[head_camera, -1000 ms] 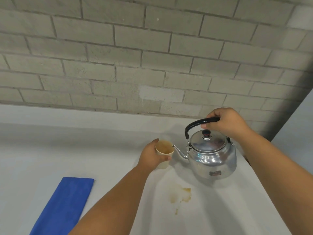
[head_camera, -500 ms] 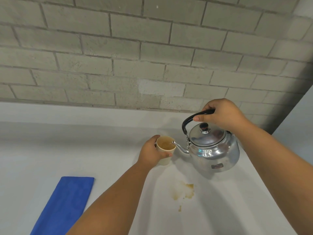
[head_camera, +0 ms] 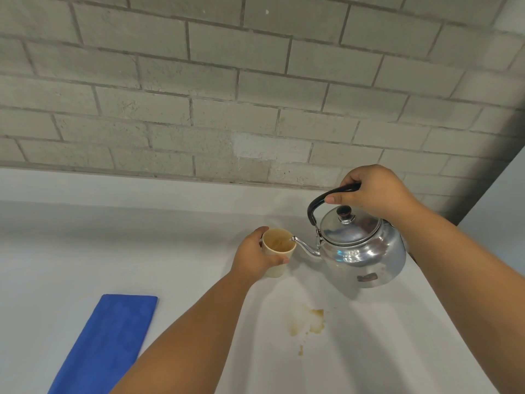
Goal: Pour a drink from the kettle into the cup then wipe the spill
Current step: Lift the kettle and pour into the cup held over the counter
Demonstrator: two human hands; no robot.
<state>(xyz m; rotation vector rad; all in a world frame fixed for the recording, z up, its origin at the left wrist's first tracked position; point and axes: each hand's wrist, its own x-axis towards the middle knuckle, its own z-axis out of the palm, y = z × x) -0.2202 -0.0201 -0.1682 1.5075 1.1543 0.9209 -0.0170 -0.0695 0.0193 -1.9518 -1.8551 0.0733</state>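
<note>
shiny steel kettle [head_camera: 362,253] tilted, spout tip over a beige paper cup [head_camera: 277,251]; brown spill [head_camera: 311,325] nearby; folded blue cloth [head_camera: 106,342] well left.

A pale grey block wall [head_camera: 255,81] fills the upper half of the view, its courses laid in a running pattern with darker mortar lines. One block low on the wall carries a whiter patch [head_camera: 271,146] — lighter than the blocks around it. Below runs a white table [head_camera: 85,237], its far edge meeting the wall. At far right, a dark vertical shadow [head_camera: 494,155] crosses the blocks.
</note>
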